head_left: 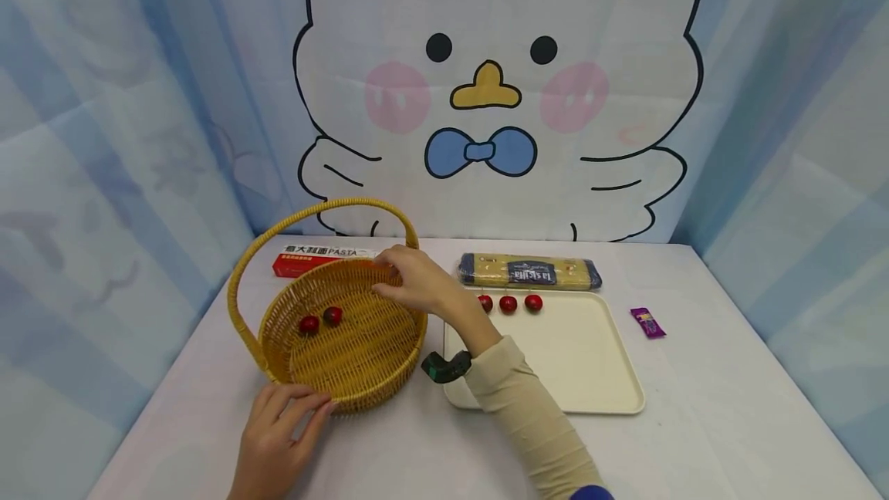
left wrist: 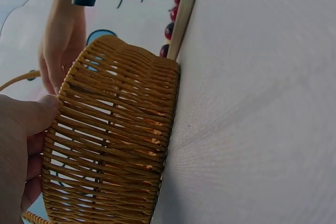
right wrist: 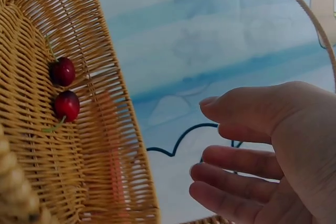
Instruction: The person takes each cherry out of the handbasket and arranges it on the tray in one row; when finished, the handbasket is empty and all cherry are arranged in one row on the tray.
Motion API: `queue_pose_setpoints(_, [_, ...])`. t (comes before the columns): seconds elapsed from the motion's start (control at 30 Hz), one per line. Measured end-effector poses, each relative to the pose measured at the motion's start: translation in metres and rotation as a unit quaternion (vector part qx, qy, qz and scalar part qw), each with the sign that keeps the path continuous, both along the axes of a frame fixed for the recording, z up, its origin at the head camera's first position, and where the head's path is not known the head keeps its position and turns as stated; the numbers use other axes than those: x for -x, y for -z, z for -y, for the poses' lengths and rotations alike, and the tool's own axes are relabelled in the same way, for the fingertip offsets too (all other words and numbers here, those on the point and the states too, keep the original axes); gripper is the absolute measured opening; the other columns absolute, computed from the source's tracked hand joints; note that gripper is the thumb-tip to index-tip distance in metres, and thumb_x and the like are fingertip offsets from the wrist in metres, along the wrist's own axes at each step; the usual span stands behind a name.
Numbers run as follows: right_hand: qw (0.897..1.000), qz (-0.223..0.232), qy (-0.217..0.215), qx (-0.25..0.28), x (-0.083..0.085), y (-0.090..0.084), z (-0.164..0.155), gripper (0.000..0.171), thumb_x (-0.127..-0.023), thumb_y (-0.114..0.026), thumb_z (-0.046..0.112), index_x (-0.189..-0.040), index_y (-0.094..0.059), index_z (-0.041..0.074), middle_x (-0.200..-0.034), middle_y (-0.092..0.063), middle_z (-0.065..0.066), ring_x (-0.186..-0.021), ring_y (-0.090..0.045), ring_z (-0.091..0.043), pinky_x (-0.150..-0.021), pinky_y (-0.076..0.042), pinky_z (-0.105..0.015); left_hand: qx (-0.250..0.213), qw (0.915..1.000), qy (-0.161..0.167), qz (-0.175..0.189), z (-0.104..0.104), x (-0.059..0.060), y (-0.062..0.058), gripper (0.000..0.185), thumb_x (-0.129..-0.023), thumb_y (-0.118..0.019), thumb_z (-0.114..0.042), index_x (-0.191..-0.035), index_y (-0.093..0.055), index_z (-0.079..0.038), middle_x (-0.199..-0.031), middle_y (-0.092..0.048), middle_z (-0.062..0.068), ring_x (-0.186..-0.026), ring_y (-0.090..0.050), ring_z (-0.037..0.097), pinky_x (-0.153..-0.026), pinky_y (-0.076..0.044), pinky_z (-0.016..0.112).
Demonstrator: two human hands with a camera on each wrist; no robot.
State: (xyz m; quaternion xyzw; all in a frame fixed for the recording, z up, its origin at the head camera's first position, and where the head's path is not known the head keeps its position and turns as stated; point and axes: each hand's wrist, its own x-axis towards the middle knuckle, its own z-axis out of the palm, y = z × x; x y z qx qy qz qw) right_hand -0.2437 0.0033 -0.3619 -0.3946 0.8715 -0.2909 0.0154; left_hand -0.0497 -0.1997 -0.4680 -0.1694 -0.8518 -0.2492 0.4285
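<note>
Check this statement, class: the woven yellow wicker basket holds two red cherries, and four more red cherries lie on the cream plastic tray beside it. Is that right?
Not quite. The woven yellow wicker basket does hold two red cherries, but only three more red cherries, not four, lie on the cream plastic tray beside it. The head view shows this.

Head view high, frontal; wrist views close, sharing basket [head_left: 343, 330]

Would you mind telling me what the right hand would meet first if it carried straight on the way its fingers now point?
Probably the far rim of the basket: the right hand points left along it, fingertips already at or just above the weave. Depth is unclear, so contact cannot be confirmed.
</note>
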Motion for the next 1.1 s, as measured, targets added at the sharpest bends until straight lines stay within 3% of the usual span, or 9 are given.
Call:
queue_pose_setpoints(0.4, [0.999, 0.008, -0.013, -0.040, 0.010, 0.011, 0.041, 0.040, -0.098, -0.066, 0.031, -0.132, -0.062, 0.010, -0.130, -0.065, -0.006, -0.113, -0.062, -0.018, -0.098, -0.052, -0.027, 0.006, 0.9999, -0.008, 0.006, 0.001, 0.000, 0.002, 0.048, -0.102, -0.054, -0.046, -0.083, -0.077, -0.008, -0.084, -0.065, 0.002, -0.082, -0.053, 0.020, -0.078, -0.041, 0.029])
queue_pose_setpoints(0.63, [0.998, 0.013, -0.029, -0.062, 0.016, 0.022, 0.062, 0.040, -0.098, -0.066, 0.030, -0.132, -0.062, 0.009, -0.123, -0.067, -0.004, -0.096, -0.060, -0.011, -0.086, -0.051, -0.022, 0.007, 0.9999, -0.005, -0.006, 0.002, 0.002, 0.003, 0.048, -0.102, -0.055, -0.045, -0.083, -0.078, -0.008, -0.084, -0.065, 0.002, -0.081, -0.053, 0.020, -0.077, -0.042, 0.029])
queue_pose_setpoints(0.83, [0.997, 0.030, -0.024, -0.066, 0.020, 0.032, 0.075, 0.039, -0.099, -0.065, 0.030, -0.133, -0.061, 0.011, -0.131, -0.064, -0.002, -0.114, -0.062, -0.013, -0.098, -0.051, -0.026, 0.003, 0.9999, -0.011, 0.010, 0.001, 0.000, 0.004, 0.048, -0.101, -0.055, -0.047, -0.084, -0.078, -0.009, -0.085, -0.066, 0.001, -0.083, -0.053, 0.020, -0.078, -0.042, 0.029])
queue_pose_setpoints(1.1, [0.993, 0.067, -0.002, -0.098, 0.021, 0.043, 0.091, 0.039, -0.098, -0.066, 0.031, -0.133, -0.061, 0.013, -0.130, -0.063, -0.001, -0.113, -0.061, -0.010, -0.096, -0.051, -0.024, 0.004, 0.9996, -0.015, 0.023, 0.002, -0.001, 0.002, 0.049, -0.101, -0.054, -0.047, -0.084, -0.078, -0.009, -0.085, -0.065, 0.001, -0.083, -0.053, 0.019, -0.078, -0.042, 0.028])
